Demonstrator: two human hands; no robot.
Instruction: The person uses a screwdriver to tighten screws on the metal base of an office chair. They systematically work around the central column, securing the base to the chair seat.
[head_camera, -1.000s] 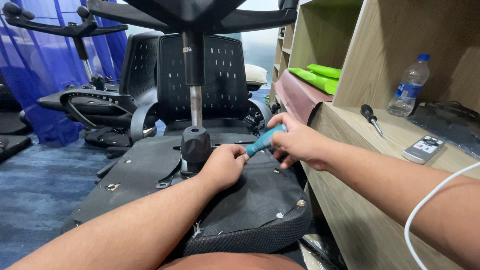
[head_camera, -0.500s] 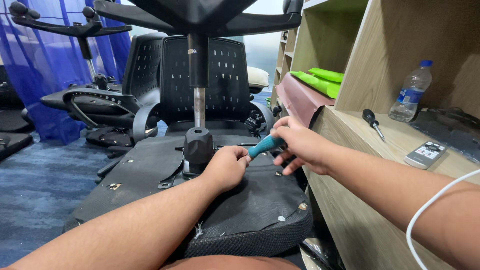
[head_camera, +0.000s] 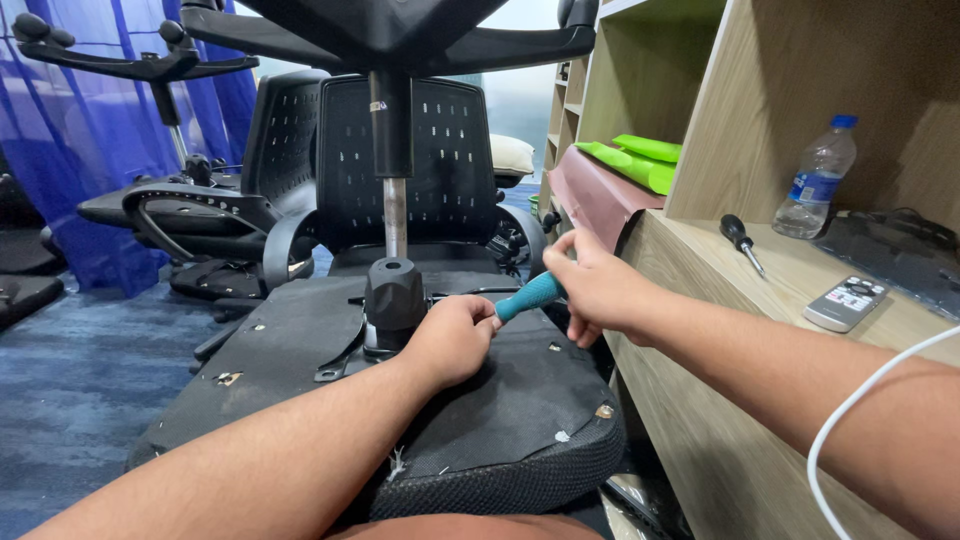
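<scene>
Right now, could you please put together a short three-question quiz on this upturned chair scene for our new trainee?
1. True or false: the right hand grips a teal-handled tool.
2. What lies on the wooden shelf nearest the plastic bottle? A) a black-handled screwdriver B) a hammer C) a cup
3. Fill in: the left hand rests on the underside of the chair seat, beside the black ____ at the base of the chair's column.

Key
1. True
2. A
3. Housing
</scene>
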